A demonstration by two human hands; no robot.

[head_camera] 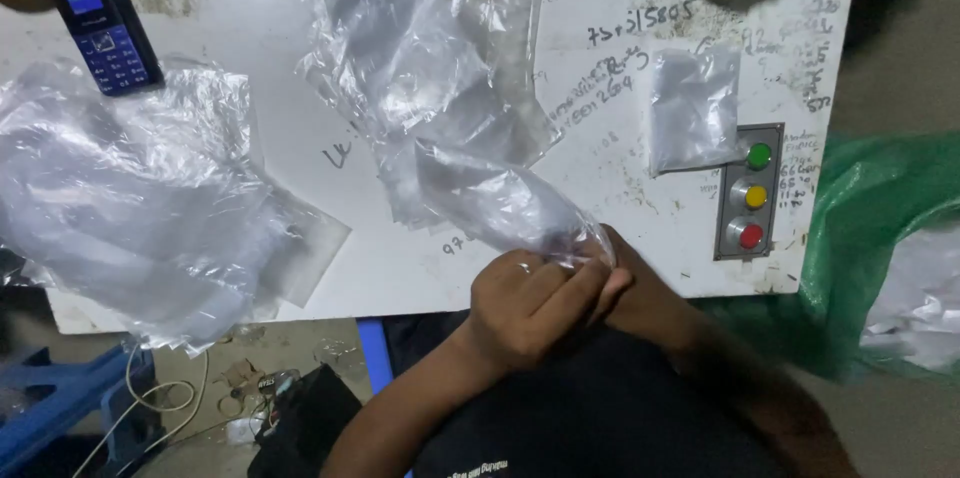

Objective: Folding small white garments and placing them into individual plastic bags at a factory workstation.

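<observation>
My left hand (525, 303) and my right hand (618, 283) meet at the near edge of the white table (300, 148). Both pinch the corner of a clear plastic bag (500, 198), which stretches up and away from them over the table. My right hand lies mostly behind my left, and only its fingers and wrist show. More clear plastic bags (420, 48) lie spread flat just beyond the held one.
A big heap of clear bags (130, 208) covers the table's left side, with a blue keypad phone (105, 23) above it. A small clear bag (692, 108) lies beside a panel of green, yellow and red buttons (752, 193). A green sack (880, 228) sits to the right.
</observation>
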